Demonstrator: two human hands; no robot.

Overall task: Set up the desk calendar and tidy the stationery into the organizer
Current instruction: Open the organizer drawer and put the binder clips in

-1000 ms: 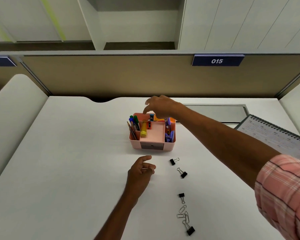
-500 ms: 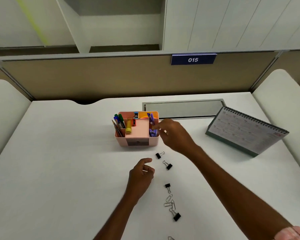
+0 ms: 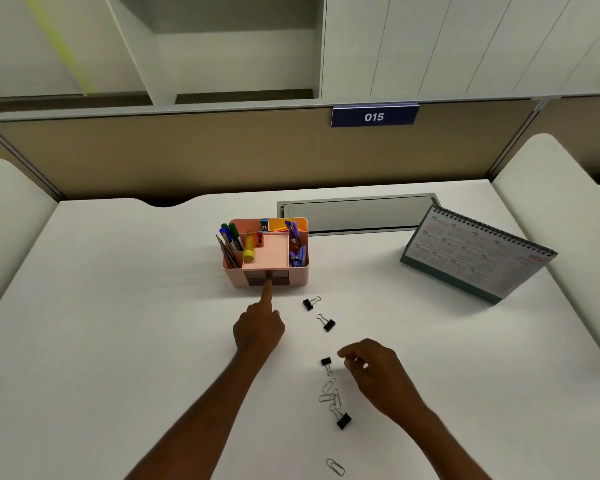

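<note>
A: Your left hand (image 3: 258,327) reached toward the far side with its index finger straight. The fingertip touched the dark grey drawer front (image 3: 281,280) low on the near face of the pink plastic organizer (image 3: 298,276). Your other fingers were folded under, and I saw nothing gripped in them

B: Your right hand (image 3: 374,372) hovered nearer to you and further right, above the white desk (image 3: 118,323). Its fingers were loosely curled, just right of a small black binder clip (image 3: 325,361). A pale glint showed at your fingertips, and I could not tell whether you pinched anything there

A: The organizer stood mid-desk, toward the far edge. Coloured pens and pencils (image 3: 230,239) leaned in its left compartment, with a yellow glue stick (image 3: 249,250) just right of them. Purple clips (image 3: 297,254) sat in its right compartment

B: The spiral-bound desk calendar with a teal base (image 3: 478,258) stood propped at the far right, well apart from the organizer

A: A pair of black binder clips (image 3: 328,323) lay loose between the organizer and your right hand. Nearer to you lay a cluster of silver wire paper clips (image 3: 329,394), touching a fourth binder clip (image 3: 343,420). A single paper clip (image 3: 335,466) lay nearest of all
</note>
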